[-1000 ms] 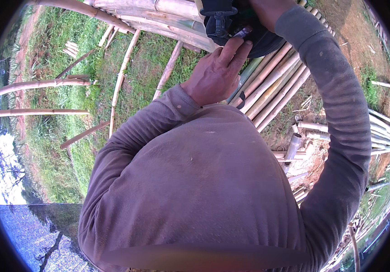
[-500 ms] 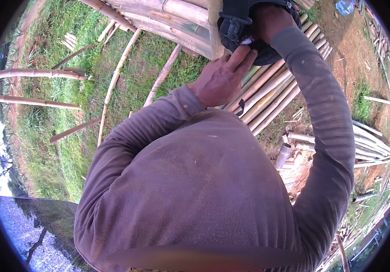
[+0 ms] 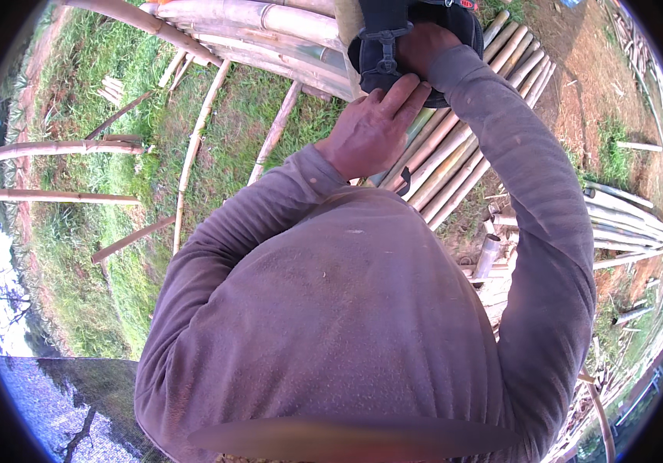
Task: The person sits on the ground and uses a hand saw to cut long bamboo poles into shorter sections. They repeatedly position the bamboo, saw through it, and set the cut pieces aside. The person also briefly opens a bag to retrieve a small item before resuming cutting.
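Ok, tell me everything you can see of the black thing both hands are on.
The black object sits at the top edge of the view, partly cut off. It looks like a dark, rounded body of plastic or fabric with a black strap and buckle down its front. The left hand rests its fingers against its lower side; the right hand grips it from the right. A pale bamboo pole stands just left of it. What kind of tool it is cannot be told.
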{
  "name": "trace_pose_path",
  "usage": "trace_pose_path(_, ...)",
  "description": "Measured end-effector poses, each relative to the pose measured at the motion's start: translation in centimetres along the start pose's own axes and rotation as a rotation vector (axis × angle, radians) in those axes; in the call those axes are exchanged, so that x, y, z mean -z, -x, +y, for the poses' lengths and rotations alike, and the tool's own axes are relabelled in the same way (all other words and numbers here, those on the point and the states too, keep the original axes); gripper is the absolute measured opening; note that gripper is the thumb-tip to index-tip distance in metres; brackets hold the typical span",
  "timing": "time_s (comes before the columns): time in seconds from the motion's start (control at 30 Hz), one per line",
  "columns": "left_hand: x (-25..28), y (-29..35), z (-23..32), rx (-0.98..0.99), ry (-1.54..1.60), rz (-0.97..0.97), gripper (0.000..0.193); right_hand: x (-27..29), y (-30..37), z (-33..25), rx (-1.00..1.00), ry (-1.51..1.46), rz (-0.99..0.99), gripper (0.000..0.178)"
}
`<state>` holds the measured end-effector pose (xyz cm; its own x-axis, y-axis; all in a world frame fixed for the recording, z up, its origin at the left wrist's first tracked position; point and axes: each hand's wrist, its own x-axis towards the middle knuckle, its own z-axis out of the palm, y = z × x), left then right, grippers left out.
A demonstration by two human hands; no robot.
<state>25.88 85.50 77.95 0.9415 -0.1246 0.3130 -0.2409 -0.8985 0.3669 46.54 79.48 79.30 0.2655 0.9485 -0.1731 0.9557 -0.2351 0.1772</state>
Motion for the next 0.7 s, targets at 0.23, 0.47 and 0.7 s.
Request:
trace_pose_path(0.23,-0.7,0.5,0.8,-0.007,0.019,0.038,0.086,-0.4,1.5,-0.4,0.008,-0.244,0.096,0.017)
trace_pose_path(0.47,-0.2,1.1,0.8,-0.007,0.027,0.140,0.079,1.2,0.7,-1.0,0.020,-0.132,-0.003,0.018)
trace_pose_path(0.7,0.1,0.9,1.1,0.048,0.117,0.165,0.091,9.5,5.3,0.5,0.091,0.016,0.257,0.022)
